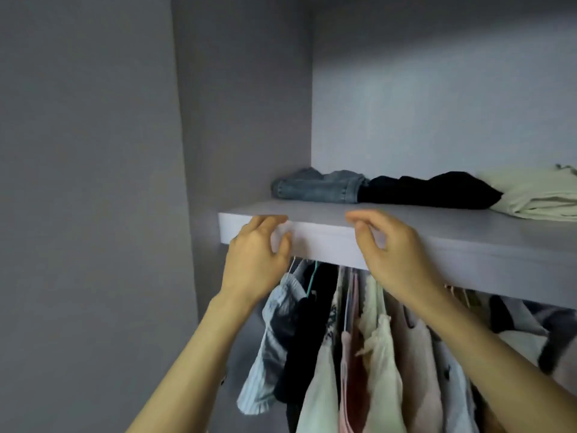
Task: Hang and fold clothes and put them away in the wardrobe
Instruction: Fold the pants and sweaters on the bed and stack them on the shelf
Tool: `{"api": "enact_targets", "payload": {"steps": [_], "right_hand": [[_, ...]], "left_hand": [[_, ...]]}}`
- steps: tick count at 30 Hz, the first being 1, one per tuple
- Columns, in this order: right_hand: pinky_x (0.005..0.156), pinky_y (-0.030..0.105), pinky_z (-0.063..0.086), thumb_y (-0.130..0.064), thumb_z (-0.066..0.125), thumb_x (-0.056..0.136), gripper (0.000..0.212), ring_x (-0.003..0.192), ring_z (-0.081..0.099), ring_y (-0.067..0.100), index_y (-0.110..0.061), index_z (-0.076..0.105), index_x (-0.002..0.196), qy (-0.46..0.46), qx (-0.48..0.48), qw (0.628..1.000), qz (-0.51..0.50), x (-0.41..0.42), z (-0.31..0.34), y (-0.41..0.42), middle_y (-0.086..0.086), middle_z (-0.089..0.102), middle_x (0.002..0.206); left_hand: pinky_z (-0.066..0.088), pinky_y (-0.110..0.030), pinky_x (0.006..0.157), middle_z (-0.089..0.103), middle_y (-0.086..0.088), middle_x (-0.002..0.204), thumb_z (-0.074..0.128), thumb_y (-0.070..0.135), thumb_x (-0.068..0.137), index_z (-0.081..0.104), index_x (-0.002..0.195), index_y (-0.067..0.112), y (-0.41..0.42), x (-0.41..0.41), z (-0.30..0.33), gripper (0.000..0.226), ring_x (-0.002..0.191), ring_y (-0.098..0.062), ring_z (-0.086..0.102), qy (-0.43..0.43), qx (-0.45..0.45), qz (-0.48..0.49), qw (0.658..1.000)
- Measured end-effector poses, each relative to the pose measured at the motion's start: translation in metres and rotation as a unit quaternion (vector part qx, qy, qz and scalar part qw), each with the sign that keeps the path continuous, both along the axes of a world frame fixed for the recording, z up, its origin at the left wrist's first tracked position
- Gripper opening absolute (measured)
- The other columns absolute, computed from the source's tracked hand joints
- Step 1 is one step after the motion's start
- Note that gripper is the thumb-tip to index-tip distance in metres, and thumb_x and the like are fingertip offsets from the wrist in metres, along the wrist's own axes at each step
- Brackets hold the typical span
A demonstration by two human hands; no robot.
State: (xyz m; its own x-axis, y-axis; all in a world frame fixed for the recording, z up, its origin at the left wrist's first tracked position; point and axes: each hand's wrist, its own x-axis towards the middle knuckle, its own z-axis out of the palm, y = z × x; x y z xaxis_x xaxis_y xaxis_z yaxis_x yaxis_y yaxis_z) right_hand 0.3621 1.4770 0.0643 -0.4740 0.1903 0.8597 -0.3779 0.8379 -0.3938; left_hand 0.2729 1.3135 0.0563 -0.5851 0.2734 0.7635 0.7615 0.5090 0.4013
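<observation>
Inside, grey wardrobe shelf (312,242) carries folded jeans (318,187), black garment (437,190), cream fabric (540,198). Hung clothes (368,354) crowd beneath. Left hand (259,254) and right hand (396,245) near shelf edge, fingers loosely curled, empty.

Shelf (312,235): smooth matt board, pale grey laminate-like finish; wardrobe walls (243,104) finished alike. Folded jeans (315,187): blue denim, coarse weave, stitched hem noted. Folded black garment (431,190): soft matt cloth, weave not discernible. Folded cream garment (537,195): smooth light cloth. Hanging clothes (374,354): thin soft fabrics; ribbed pale blue top (271,354), frilled cream piece (379,335) noted. Hanger (310,282): teal, glossy, material not determined.
</observation>
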Motion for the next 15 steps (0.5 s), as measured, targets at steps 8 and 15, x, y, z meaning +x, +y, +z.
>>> {"api": "enact_targets", "payload": {"steps": [8,15], "right_hand": [[0.082,0.002,0.038,-0.018,0.049,0.094,0.016,0.099,0.058,0.001,-0.023,0.062,0.102,-0.234,-0.083,0.939,0.239,0.081,-0.144,-0.094,-0.01,0.065,0.104],[0.073,0.009,0.039,-0.013,0.048,0.095,0.022,0.094,0.06,0.013,-0.011,0.066,0.107,-0.515,0.01,0.791,0.33,0.123,-0.258,-0.208,0.002,0.067,0.101]], "left_hand": [[0.034,-0.017,0.09,0.056,0.001,0.127,0.053,0.021,0.092,0.059,0.124,0.019,-0.108,0.136,-0.151,0.032,0.114,-0.018,0.054,-0.219,-0.033,0.089,0.971],[0.03,-0.011,0.091,0.055,0.0,0.129,0.052,0.024,0.094,0.06,0.122,0.015,-0.249,0.251,-0.259,0.03,0.117,-0.015,0.053,-0.392,-0.045,0.199,0.897]]}}
